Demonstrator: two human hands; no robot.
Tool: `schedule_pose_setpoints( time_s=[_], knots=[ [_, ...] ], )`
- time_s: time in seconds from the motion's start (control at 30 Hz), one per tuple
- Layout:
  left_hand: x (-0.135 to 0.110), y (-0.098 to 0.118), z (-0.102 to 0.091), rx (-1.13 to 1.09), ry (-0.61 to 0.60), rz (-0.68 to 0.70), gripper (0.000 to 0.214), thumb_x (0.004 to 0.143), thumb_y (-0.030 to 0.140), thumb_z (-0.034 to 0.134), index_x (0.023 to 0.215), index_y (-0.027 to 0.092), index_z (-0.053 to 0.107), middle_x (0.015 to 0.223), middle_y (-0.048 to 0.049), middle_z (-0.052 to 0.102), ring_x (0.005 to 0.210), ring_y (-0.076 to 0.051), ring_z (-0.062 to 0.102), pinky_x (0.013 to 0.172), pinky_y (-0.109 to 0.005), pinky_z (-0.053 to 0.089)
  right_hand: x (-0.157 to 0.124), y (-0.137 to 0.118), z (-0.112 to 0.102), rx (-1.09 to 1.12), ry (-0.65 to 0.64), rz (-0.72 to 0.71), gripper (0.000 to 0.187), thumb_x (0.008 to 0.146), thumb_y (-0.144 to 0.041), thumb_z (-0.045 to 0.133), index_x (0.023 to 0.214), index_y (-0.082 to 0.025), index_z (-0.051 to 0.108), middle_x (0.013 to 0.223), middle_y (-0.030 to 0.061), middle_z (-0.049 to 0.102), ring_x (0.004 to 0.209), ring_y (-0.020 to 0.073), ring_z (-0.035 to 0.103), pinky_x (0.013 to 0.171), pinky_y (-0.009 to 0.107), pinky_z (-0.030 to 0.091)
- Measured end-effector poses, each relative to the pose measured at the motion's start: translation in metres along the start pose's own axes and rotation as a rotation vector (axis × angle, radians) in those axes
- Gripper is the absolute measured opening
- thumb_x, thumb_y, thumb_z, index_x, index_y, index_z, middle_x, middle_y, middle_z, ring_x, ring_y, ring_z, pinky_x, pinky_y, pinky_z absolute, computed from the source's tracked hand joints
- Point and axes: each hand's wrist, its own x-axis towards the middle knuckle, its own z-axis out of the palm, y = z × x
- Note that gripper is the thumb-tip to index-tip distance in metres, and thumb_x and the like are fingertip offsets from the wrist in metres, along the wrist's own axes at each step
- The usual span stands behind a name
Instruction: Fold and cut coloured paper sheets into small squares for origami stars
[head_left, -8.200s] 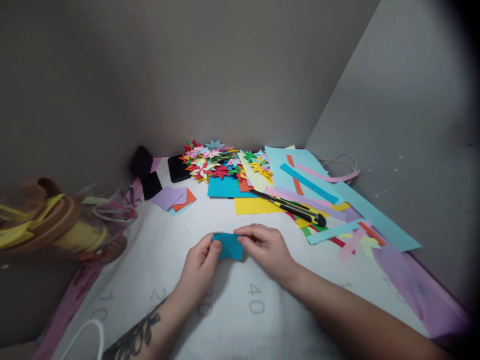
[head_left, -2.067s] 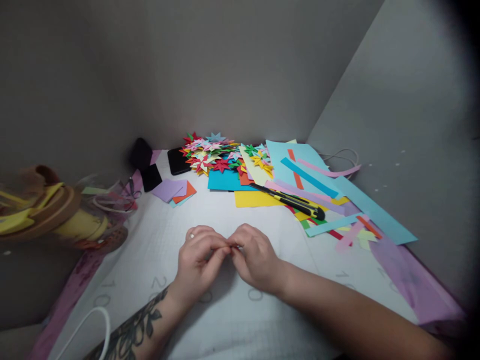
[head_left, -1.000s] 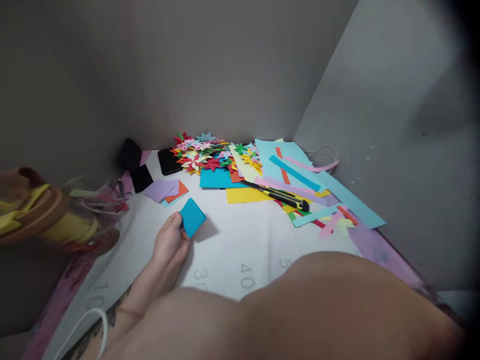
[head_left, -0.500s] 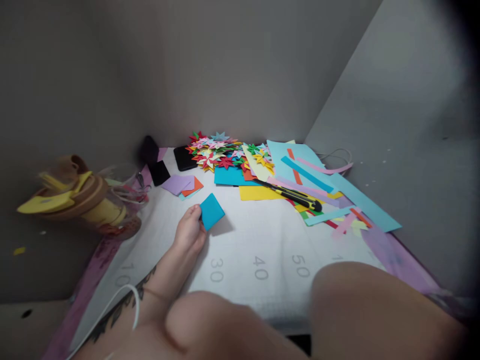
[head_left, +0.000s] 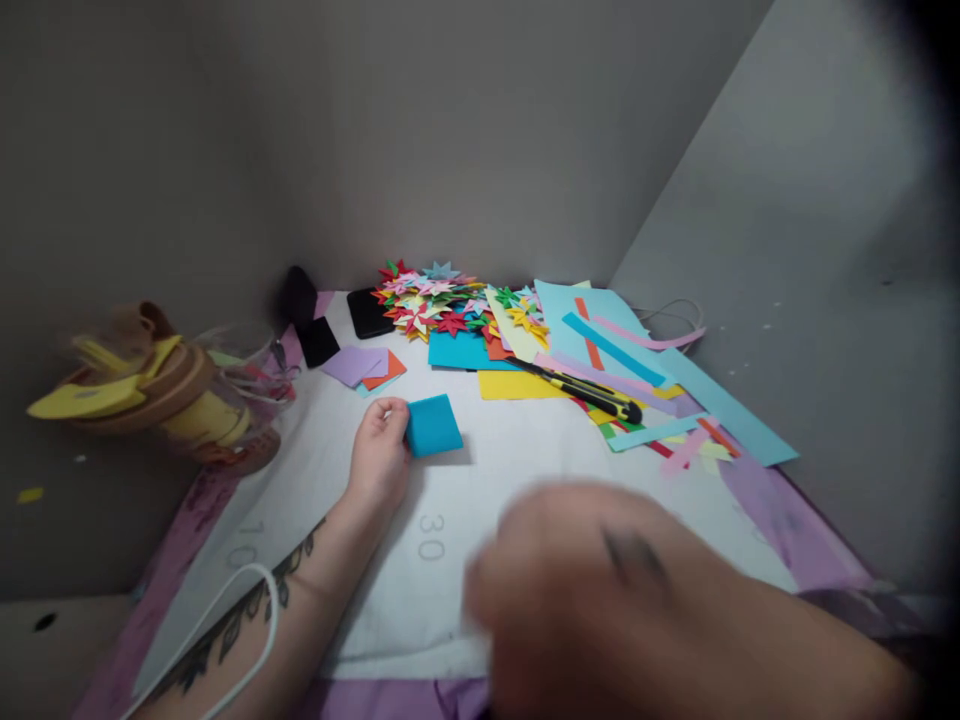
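My left hand [head_left: 381, 445] pinches a small blue paper square [head_left: 435, 425] by its left edge, holding it just above the white sheet [head_left: 540, 440] with printed numbers. At lower right, my right hand [head_left: 570, 570] is close to the camera and smeared by motion, so its fingers cannot be made out. Beyond the left hand lie lilac paper squares [head_left: 352, 364] and an orange paper square [head_left: 388, 372]. Folded paper stars [head_left: 431, 300] in many colours are heaped at the back.
A yellow-and-black box cutter [head_left: 592, 392] rests among paper strips and a light blue sheet [head_left: 555, 310] on the right. At left stands a clear cup [head_left: 247, 425] with a brown-and-yellow top. A black phone [head_left: 369, 314] lies at the back, and a white cable [head_left: 266, 620] crosses my left forearm.
My right hand has come forward into view at lower right. In my left hand, the blue square has turned and shifted slightly right. Things on the table look the same.
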Motion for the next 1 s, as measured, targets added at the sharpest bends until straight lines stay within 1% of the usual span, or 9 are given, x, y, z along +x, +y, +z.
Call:
schedule_pose_setpoints(
  time_s=[0.1,0.2,0.3,0.37,0.47,0.57,0.67,0.83,1.0],
  knots=[
    [-0.008,0.002,0.001,0.207,-0.075,0.173,0.027,0.081,0.043,0.066,0.079,0.019,0.054,0.064,0.0056,0.054,0.054,-0.008,0.047,0.051,-0.018,0.036,0.052,0.033,0.023,-0.022,0.010,0.152,0.029,0.084,-0.034,0.060,0.113,-0.028,0.061,0.107,0.0068,0.065,0.096,0.0246,0.060,0.081,0.043,0.052],
    [-0.017,0.004,0.002,0.290,-0.172,0.211,0.026,0.086,0.045,0.060,0.083,0.020,0.053,0.081,-0.0011,0.066,0.072,-0.013,0.059,0.066,-0.022,0.045,0.058,0.059,0.047,0.121,-0.004,0.385,0.038,0.078,-0.029,0.065,0.115,-0.022,0.058,0.104,0.0073,0.066,0.080,0.0201,0.060,0.069,0.036,0.052],
    [-0.023,0.005,0.002,0.343,-0.257,0.207,0.023,0.089,0.043,0.056,0.086,0.020,0.053,0.091,-0.0052,0.069,0.084,-0.017,0.063,0.075,-0.028,0.048,0.046,0.070,0.060,0.247,-0.031,0.463,0.007,0.078,-0.023,0.061,0.085,-0.021,0.063,0.082,0.0019,0.067,0.068,0.0156,0.057,0.062,0.029,0.047],
    [-0.025,0.006,0.002,0.434,-0.283,0.237,0.019,0.089,0.039,0.055,0.089,0.021,0.057,0.095,-0.0061,0.070,0.088,-0.019,0.064,0.076,-0.029,0.048,0.041,0.071,0.061,0.246,-0.019,0.433,0.009,0.080,-0.020,0.059,0.071,-0.021,0.060,0.071,-0.0002,0.063,0.065,0.0147,0.056,0.061,0.027,0.045],
    [-0.024,0.007,0.002,0.633,-0.324,0.329,0.015,0.085,0.032,0.061,0.094,0.022,0.065,0.096,-0.0057,0.070,0.091,-0.020,0.064,0.079,-0.030,0.048,0.040,0.069,0.058,0.177,-0.023,0.288,0.014,0.082,-0.016,0.057,0.069,-0.021,0.057,0.068,-0.0005,0.060,0.069,0.0152,0.056,0.065,0.027,0.045],
    [-0.022,0.007,0.004,0.735,-0.400,0.361,0.010,0.078,0.027,0.067,0.086,0.023,0.072,0.087,-0.0045,0.072,0.084,-0.020,0.064,0.077,-0.029,0.048,0.040,0.068,0.056,0.135,-0.025,0.170,0.013,0.086,-0.016,0.054,0.074,-0.021,0.058,0.070,0.0005,0.059,0.071,0.0155,0.056,0.065,0.028,0.045],
    [-0.022,0.003,0.005,0.715,-0.422,0.275,0.010,0.080,0.026,0.063,0.079,0.024,0.072,0.080,-0.0037,0.071,0.074,-0.019,0.064,0.067,-0.027,0.048,0.037,0.068,0.055,0.087,0.008,0.093,0.011,0.090,-0.017,0.052,0.081,-0.020,0.059,0.073,0.0019,0.060,0.073,0.0160,0.055,0.067,0.029,0.046],
    [-0.019,-0.004,0.003,0.781,-0.440,0.336,0.012,0.078,0.024,0.064,0.083,0.027,0.075,0.090,-0.0050,0.073,0.087,-0.022,0.064,0.080,-0.033,0.047,0.037,0.071,0.055,0.007,0.045,0.000,0.011,0.090,-0.014,0.052,0.091,-0.020,0.061,0.078,0.0037,0.063,0.076,0.0176,0.055,0.070,0.033,0.047],
    [-0.011,-0.007,0.000,0.831,-0.452,0.358,0.013,0.077,0.023,0.066,0.081,0.030,0.076,0.079,-0.0032,0.073,0.081,-0.023,0.062,0.076,-0.033,0.045,0.040,0.075,0.061,-0.070,0.065,-0.082,0.019,0.089,-0.011,0.054,0.102,-0.021,0.063,0.081,0.0052,0.064,0.077,0.0186,0.057,0.070,0.034,0.050]
  ],
)
